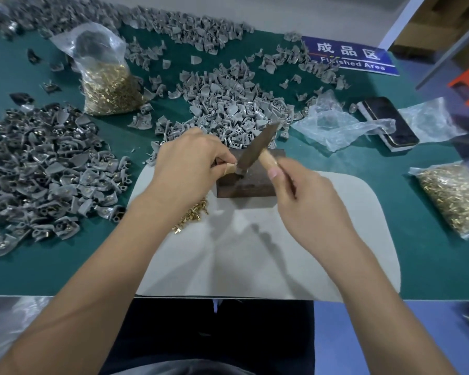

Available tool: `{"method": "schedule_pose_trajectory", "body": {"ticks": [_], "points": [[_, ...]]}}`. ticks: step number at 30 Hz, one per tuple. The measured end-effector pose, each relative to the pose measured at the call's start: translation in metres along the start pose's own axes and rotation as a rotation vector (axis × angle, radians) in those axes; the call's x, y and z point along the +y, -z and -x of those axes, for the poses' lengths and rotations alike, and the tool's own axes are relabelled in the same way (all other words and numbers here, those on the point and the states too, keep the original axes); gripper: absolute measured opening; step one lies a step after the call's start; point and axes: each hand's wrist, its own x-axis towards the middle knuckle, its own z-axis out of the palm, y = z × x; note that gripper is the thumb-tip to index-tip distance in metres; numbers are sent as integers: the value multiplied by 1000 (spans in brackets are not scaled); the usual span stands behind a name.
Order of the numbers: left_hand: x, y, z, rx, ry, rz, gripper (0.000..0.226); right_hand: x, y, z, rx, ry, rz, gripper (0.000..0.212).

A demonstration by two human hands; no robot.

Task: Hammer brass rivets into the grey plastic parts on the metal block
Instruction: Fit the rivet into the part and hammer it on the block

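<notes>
A dark metal block (251, 182) stands at the far edge of a grey mat (255, 253). My left hand (190, 161) pinches a grey plastic part (234, 169) on the block's top left; my fingers hide most of the part. My right hand (306, 201) grips the wooden handle of a hammer (257, 148), whose dark head is down at the part. Loose brass rivets (194, 212) lie on the mat just under my left wrist.
A heap of grey parts (228, 104) lies behind the block, another heap with rivets in them (46, 169) at the left. Bags of rivets stand at the back left (107, 85) and at the right (455, 196). A phone (389, 123) and crumpled plastic bag (336, 125) lie right of the block.
</notes>
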Motion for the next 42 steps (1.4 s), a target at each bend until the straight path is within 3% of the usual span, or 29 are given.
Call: {"method": "schedule_pose_trajectory", "body": {"ticks": [2,6,10,14,17,22,26,30,34,37,42], "points": [[0,1,0,-10,0,-12,12,3,2,-2,-36,6,42,22],[0,0,-1,-11,0,-5,12,-1,1,-2,103,0,-57,25],[-2,1,-1,-22,-16,-15,15,2,-1,0,-23,-6,75,26],[-3,0,-2,-33,-16,-13,15,-3,-1,2,107,-11,-45,27],[-4,1,-3,-35,-27,-31,15,-5,-3,3,-22,-23,93,25],[-4,1,-3,-44,-22,-25,15,-6,0,4,99,-28,53,27],[-4,1,-3,-47,-36,-26,18,-3,-1,4,-11,-20,94,25],[-5,1,-3,-49,-37,-22,16,0,0,3,134,-11,-23,25],[-5,1,-3,-60,-33,-24,17,-2,-2,8,3,-4,60,24],[-6,0,-4,-57,-33,-14,15,-3,-1,7,107,-19,-3,30],[-6,0,-4,-55,-38,-16,15,-3,-2,10,39,-19,75,25]]}}
